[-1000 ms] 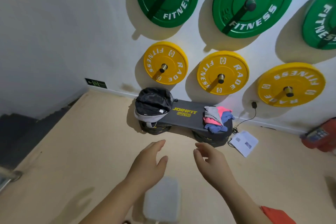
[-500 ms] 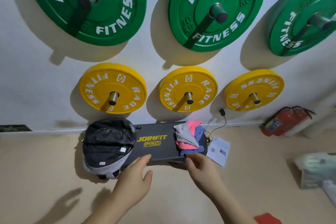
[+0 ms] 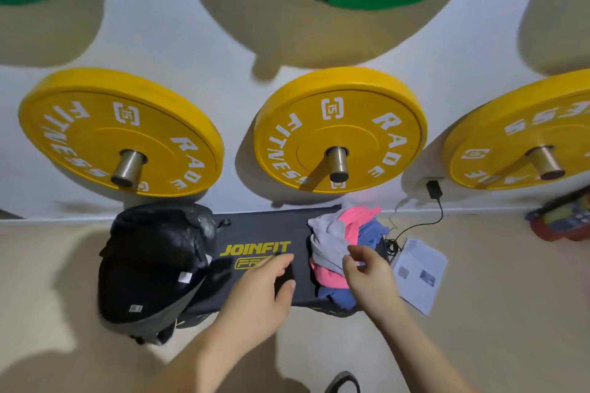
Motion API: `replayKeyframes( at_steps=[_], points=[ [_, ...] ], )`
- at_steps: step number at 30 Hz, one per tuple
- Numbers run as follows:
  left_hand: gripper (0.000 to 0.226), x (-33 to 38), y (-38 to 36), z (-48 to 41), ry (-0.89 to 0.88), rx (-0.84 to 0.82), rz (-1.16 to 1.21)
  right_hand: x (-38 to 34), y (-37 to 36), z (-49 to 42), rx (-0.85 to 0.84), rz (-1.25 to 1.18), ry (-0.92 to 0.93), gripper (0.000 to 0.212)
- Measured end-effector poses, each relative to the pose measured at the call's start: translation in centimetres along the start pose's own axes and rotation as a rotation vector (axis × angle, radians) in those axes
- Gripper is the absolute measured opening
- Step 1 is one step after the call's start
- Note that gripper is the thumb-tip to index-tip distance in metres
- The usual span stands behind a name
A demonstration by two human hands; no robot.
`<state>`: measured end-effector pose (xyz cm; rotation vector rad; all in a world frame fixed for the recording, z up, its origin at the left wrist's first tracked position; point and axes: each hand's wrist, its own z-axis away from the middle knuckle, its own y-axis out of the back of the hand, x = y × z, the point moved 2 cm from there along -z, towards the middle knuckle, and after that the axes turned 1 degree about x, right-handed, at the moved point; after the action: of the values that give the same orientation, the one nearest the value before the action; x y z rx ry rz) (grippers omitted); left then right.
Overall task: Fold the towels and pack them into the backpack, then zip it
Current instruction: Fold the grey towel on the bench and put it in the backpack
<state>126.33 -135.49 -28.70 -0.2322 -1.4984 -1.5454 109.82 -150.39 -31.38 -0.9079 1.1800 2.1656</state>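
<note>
Left hand [image 3: 265, 287] spread over the black board [image 3: 271, 230]; right hand [image 3: 370, 277] curls at the grey towel [image 3: 329, 239], grip unclear

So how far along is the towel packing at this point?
Done: nothing visible; the towels lie in a crumpled grey, pink and blue heap on the bench. In hand: the right hand is at the heap, grip unclear; the left hand hovers open over the bench. Left: folding every towel, packing them into the backpack at the bench's other end, zipping it.
</note>
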Motion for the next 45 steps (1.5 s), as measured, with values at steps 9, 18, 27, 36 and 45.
replayKeyframes(
  at_steps=[9,18,27,36,45],
  points=[
    [0.045,-19.2,-13.3,-12.6,-0.051,0.005,0.007,14.6,-15.6,-16.6,0.084,0.166,0.1,0.04],
    [0.046,-32.2,-22.3,-19.0,-0.234,-0.019,-0.11,25.6,-23.1,-26.3,0.258,0.839,0.313,0.025],
    [0.044,-32.1,-19.4,-14.1,-0.34,0.026,-0.021,20.5,-22.5,-19.2,0.424,0.304,0.526,0.015],
    [0.049,-27.5,-12.9,-9.7,-0.331,0.277,0.315,5.3,-17.9,-7.7,0.26,0.176,1.031,0.007],
    [0.007,-28.4,-12.4,-6.8,-0.405,0.239,0.233,8.5,-21.7,-3.3,0.093,0.155,0.995,0.015]
  ],
)
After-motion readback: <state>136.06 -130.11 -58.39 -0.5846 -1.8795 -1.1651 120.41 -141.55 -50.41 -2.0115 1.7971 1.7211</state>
